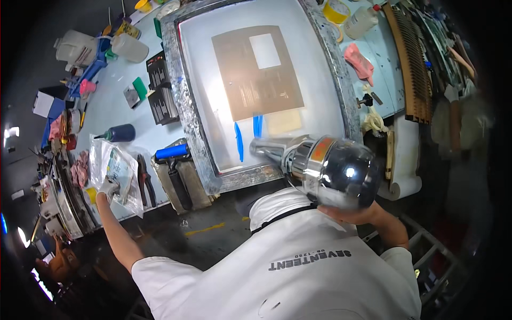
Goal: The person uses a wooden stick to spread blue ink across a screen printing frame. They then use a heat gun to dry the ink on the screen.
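Note:
My right hand [354, 214] grips a shiny chrome hair dryer [341, 170], whose body hides most of the fingers. Its nozzle hangs over the lower edge of a framed printing screen [200, 106], pointing left. On the screen mesh is a brown coated rectangle [261, 80] with a pale window, and below it are two blue tape strips [258, 125]. Out to the left, my left hand [108, 188] is beside a clear plastic bag [120, 170] on the table. Something grey-white covers that hand's fingers, perhaps a glove or cloth; I cannot tell which.
Left of the screen lie a blue roller [172, 152], pliers [144, 178], a dark bottle [120, 133] and black boxes [161, 101]. White jugs [130, 48] stand farther back. At right are a pink cloth [359, 63], a clear bottle [361, 22] and a slotted wooden rack [410, 69].

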### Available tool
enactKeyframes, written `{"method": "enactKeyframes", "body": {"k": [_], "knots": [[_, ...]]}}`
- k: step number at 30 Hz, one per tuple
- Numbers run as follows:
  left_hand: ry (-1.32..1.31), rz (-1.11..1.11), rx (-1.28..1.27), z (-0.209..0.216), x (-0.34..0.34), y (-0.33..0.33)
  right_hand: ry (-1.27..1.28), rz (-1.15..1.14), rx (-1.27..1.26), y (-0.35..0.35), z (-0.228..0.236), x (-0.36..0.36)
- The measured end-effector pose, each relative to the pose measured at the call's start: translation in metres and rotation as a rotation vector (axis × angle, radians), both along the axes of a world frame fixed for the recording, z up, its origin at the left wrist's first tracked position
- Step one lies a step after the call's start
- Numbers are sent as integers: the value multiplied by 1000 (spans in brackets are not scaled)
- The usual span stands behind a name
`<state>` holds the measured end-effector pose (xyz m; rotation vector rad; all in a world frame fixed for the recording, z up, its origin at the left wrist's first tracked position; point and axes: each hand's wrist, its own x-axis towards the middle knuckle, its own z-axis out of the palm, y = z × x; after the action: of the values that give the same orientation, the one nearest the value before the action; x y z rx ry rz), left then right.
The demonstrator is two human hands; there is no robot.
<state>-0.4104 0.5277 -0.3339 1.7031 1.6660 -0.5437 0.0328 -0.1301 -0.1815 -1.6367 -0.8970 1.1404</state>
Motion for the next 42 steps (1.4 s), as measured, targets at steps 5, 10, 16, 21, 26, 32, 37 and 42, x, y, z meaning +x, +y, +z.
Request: {"method": "enactKeyframes", "body": {"k": [5, 10, 16, 21, 26, 32, 37, 42], "knots": [[-31, 53, -14, -12, -12, 4, -457, 99, 51, 1, -15, 6], [-62, 63, 36, -22, -15, 11, -344, 33, 209, 0, -26, -4], [-63, 88, 47, -35, -34, 23, -409, 70, 68, -2, -22, -8], [27, 80, -5, -36, -43, 30, -388, 73, 152, -12, -30, -8], [-128, 26, 31, -9, 4, 0, -453, 64, 55, -2, -26, -10], [-15, 113, 5, -24, -27, 16, -460, 126, -97, 2, -20, -3], [-50, 102, -22, -26, -29, 21, -220, 33, 229, 5, -26, -9], [-52, 110, -9, -27, -32, 15, -180, 62, 35, -11, -30, -16]]}}
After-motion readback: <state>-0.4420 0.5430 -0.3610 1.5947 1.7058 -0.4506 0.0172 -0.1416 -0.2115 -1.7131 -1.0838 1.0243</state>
